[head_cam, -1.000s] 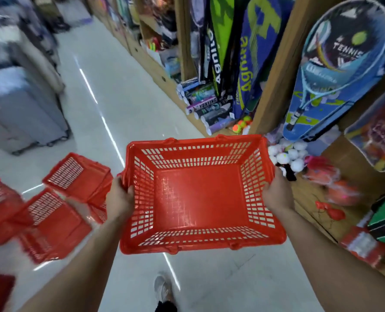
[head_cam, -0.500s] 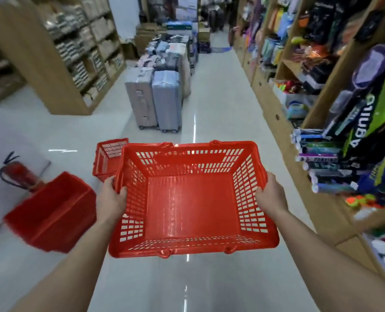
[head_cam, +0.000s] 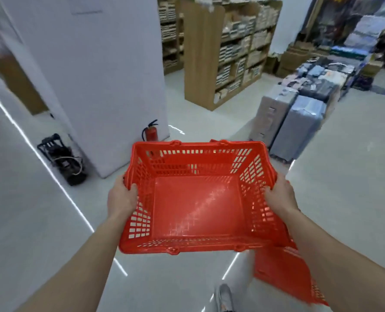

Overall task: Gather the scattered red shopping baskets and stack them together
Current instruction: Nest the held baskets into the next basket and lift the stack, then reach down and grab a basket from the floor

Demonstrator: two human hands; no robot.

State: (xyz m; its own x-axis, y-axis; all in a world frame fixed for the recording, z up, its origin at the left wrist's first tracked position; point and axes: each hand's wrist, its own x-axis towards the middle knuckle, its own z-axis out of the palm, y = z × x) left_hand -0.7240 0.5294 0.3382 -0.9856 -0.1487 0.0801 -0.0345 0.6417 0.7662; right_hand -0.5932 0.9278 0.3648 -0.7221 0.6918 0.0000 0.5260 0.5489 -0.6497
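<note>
I carry an empty red shopping basket [head_cam: 198, 206] level in front of me, its open top facing up. My left hand [head_cam: 121, 198] grips its left rim with the thumb hooked inside. My right hand [head_cam: 279, 195] grips the right rim the same way. A second red basket [head_cam: 286, 273] lies blurred on the floor at the lower right, partly hidden by my right forearm. A sliver of red [head_cam: 214, 140] shows just behind the held basket's far rim; I cannot tell what it is.
A white pillar [head_cam: 101, 82] stands ahead left, with a red fire extinguisher [head_cam: 150, 131] at its base and a black folded trolley [head_cam: 62, 159] beside it. Suitcases [head_cam: 292, 124] stand ahead right. Wooden shelving [head_cam: 223, 52] lines the back. My shoe [head_cam: 224, 298] shows below.
My view has swung left, from the racket shelves and aisle to the white pillar. The floor baskets have shifted from my left side to my lower right. Both hands have kept hold of the basket.
</note>
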